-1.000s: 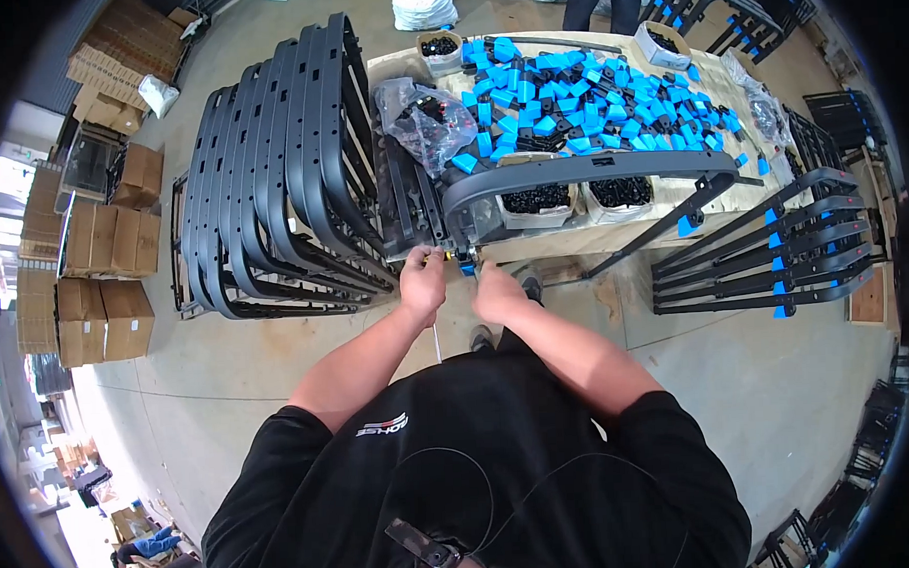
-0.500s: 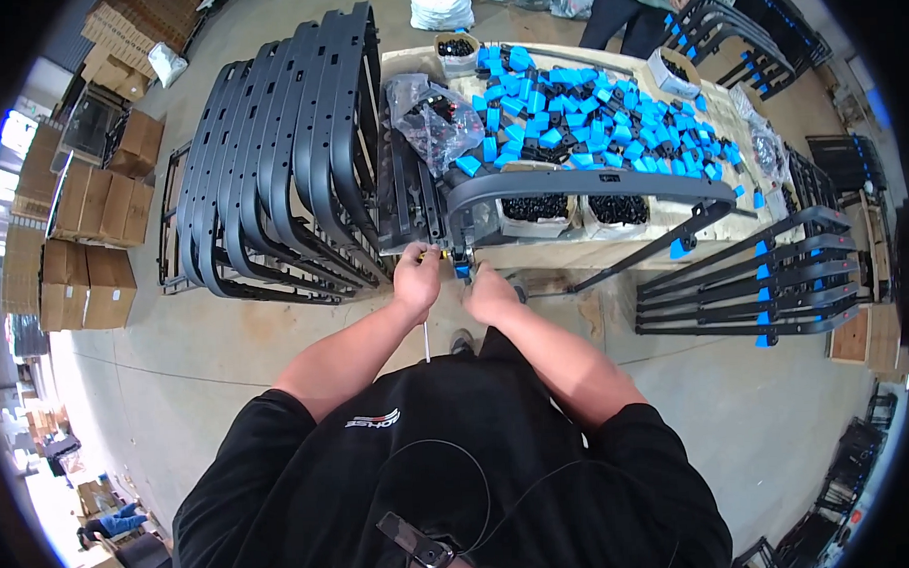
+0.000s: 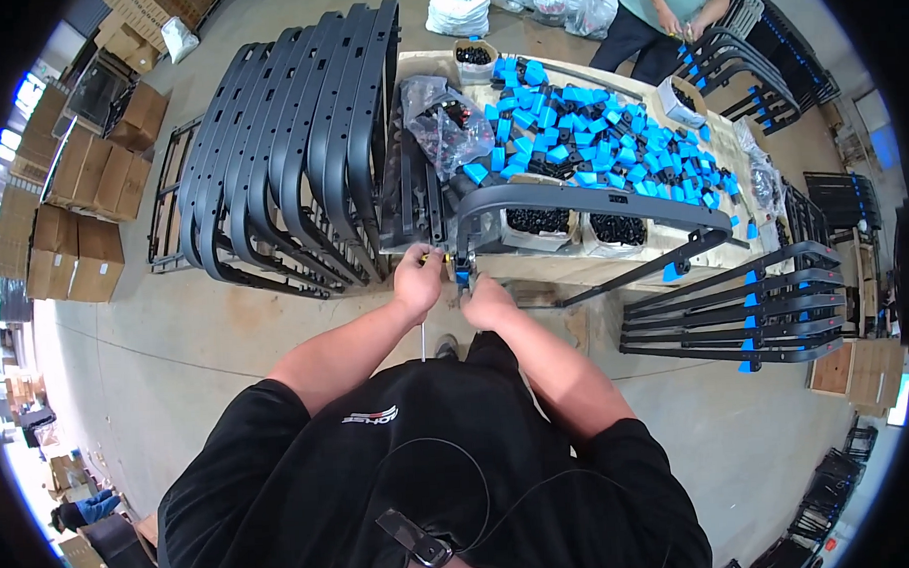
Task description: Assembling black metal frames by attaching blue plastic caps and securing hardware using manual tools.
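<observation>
1. Both hands have stayed at the near end of the long curved black metal frame (image 3: 582, 201) since the earlier frames; only the head view has shifted slightly, so the bench sits a little higher in the picture.
2. The left hand (image 3: 418, 281) is curled closed around a slim tool with a yellow tip (image 3: 432, 256), held at the bench edge just left of the frame's end.
3. The right hand (image 3: 488, 303) is closed at the small blue plastic clip (image 3: 462, 276) on the frame's lower end — whether the fingers pinch the clip or only press against it, I cannot tell.
4. The frame lies across the front of the wooden bench (image 3: 534, 273), arching from the hands toward the right, its far end carrying another blue clip.
5. Behind it on the bench lies a heap of blue and black plastic clips (image 3: 610, 138), a clear plastic bag of dark parts (image 3: 444, 119) and open boxes of small black pieces (image 3: 537, 221).
6. Left of the bench, a row of black curved frames stands on edge in a rack (image 3: 290, 160); right of it — a flat stack of finished frames with blue clips (image 3: 736, 309).
7. Another person (image 3: 670, 11) works at the far side of the bench.
8. Brown cardboard boxes (image 3: 71, 207) stand on the concrete floor at the far left.
</observation>
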Demonstrator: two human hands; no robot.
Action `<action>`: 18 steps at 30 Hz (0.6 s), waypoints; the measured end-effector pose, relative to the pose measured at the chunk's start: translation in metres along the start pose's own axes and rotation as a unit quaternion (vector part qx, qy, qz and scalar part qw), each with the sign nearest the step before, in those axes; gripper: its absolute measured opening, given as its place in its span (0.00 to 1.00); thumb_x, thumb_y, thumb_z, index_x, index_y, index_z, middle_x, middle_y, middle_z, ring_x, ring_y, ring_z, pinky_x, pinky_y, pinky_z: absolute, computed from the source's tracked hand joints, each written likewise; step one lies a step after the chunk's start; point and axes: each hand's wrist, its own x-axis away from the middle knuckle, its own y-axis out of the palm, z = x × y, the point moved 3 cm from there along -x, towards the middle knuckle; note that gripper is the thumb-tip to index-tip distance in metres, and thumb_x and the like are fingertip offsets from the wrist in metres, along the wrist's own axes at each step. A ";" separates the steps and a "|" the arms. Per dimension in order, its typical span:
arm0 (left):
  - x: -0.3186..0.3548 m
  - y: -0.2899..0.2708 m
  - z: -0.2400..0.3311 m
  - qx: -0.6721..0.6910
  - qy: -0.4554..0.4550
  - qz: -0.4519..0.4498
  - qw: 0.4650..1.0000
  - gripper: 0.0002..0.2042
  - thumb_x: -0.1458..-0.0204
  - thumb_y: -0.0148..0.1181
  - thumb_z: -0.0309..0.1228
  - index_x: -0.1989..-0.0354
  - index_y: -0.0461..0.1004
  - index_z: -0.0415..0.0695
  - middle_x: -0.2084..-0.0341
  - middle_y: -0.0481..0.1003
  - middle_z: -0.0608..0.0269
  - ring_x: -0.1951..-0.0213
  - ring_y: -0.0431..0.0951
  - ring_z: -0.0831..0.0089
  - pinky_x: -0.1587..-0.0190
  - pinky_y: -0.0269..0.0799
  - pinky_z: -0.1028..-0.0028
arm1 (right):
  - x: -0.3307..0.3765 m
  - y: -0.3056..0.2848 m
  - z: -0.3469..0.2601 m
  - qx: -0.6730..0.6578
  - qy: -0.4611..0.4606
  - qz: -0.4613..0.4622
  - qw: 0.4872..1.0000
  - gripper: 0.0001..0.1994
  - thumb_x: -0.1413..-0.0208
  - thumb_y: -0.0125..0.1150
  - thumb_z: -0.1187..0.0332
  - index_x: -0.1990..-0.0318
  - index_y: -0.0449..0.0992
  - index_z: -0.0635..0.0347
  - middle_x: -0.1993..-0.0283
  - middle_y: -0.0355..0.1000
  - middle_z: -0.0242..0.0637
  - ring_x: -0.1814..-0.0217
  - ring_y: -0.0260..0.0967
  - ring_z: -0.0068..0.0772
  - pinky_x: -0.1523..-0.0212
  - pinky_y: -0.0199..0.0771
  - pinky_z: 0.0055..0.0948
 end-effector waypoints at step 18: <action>0.035 -0.003 -0.036 -0.163 0.005 -0.053 0.985 0.18 0.52 0.64 0.35 0.58 0.71 0.34 0.70 0.79 0.45 0.63 0.82 0.51 0.57 0.76 0.59 | 0.013 0.042 0.017 -0.138 0.003 0.067 0.988 0.30 0.43 0.58 0.63 0.43 0.57 0.81 0.45 0.70 0.73 0.39 0.70 0.64 0.39 0.70 0.47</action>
